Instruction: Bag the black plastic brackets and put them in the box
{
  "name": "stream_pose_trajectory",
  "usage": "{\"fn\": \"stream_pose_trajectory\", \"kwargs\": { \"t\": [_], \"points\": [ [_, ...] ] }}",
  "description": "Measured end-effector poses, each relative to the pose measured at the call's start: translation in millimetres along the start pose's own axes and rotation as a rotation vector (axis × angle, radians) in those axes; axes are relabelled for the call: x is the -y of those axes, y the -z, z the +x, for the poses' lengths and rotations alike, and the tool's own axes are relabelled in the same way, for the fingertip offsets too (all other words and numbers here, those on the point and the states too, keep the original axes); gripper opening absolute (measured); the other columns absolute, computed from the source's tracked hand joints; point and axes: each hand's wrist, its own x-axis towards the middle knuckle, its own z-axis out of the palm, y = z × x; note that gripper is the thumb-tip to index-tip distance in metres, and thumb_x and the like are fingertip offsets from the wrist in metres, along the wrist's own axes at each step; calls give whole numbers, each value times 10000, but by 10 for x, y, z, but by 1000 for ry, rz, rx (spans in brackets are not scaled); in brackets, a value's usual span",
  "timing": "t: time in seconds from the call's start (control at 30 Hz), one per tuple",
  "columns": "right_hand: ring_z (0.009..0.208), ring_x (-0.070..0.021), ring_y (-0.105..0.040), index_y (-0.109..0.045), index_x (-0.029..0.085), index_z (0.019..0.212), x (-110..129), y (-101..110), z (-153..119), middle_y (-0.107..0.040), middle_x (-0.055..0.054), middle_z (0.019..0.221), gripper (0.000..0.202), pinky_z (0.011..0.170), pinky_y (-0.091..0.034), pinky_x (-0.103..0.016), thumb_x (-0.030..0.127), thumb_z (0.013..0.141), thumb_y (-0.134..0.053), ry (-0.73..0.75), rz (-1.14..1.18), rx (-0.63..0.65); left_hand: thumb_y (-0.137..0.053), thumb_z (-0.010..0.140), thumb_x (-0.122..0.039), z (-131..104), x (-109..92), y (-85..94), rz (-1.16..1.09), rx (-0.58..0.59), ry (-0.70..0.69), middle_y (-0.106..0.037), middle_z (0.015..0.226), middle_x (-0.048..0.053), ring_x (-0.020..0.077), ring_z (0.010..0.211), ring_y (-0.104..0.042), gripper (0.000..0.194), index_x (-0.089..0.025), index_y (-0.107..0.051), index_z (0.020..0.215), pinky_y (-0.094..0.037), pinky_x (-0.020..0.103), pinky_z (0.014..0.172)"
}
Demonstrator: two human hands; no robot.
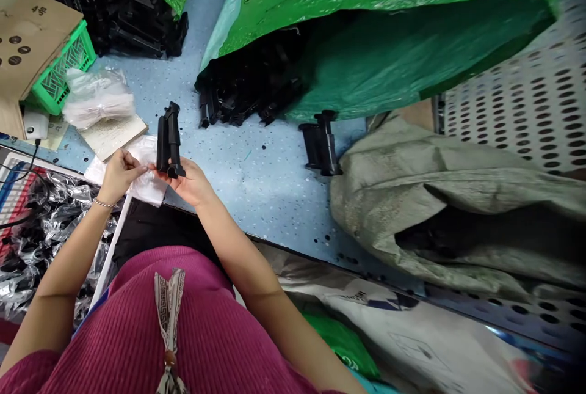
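Observation:
My right hand [191, 184] holds a black plastic part [170, 140] upright above the front edge of the blue table [256, 180]. Thumb and fingertips of my left hand [119, 175] are pinched together on a thin clear plastic bag [147, 183], close to the fingertips of my right hand. Under both hands lie more clear bags. Another black part [320, 143] rests by itself on the table, right of centre. Many such parts [247, 85] fill the mouth of a large green sack [384, 58].
At the left stand a green basket [68, 70], a cardboard piece [32, 33] and a stack of clear bags [98, 98]. A black pile [137, 12] lies behind. A grey sack [434, 180] sits right; a crate of bagged parts [50, 229] is lower left.

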Motion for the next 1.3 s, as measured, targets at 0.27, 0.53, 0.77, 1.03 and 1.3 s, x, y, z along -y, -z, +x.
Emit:
{"fn": "stream_pose_trajectory", "kwargs": {
  "t": [0.27,0.53,0.77,1.03,1.3],
  "points": [
    [872,-187,-726,-716,189,862,3,19,-68,-756,-32,868,306,867,-590,-352,402,720,-884,-101,-29,97,-866,645,-238,-42,-239,58,-1,102,-28,-645,743,-27,117,696,-653,413,-197,-527,877,-548,260,684],
    [772,-139,-637,-692,199,905,-216,31,-12,-694,20,816,360,719,-527,-268,405,678,-881,8,-176,-102,-723,806,-244,-181,-141,215,280,25,-177,-679,828,19,167,820,-681,177,-202,-562,865,-578,325,787],
    [720,-125,-607,-687,199,891,-287,56,-145,-659,35,767,369,698,-520,-263,403,655,-887,-22,-184,-115,-503,897,-125,-226,-71,156,867,-19,-463,-714,1171,126,256,1095,-672,332,-171,-740,1126,-550,448,1016],
    [674,-126,-622,-684,202,850,-196,177,-383,-701,10,788,312,627,-544,-247,365,669,-879,-36,-104,-166,-515,829,-48,-242,-234,142,767,58,-485,-686,1291,123,175,923,-681,518,-159,-678,1308,-589,364,915],
    [674,-133,-688,-655,129,1016,-373,407,-778,-756,-105,872,216,554,-574,-200,310,898,-668,-554,193,267,-542,813,-37,-195,-145,303,697,245,-436,-555,1475,164,176,1008,-685,670,-195,-555,1465,-614,269,752]
  ]
}}
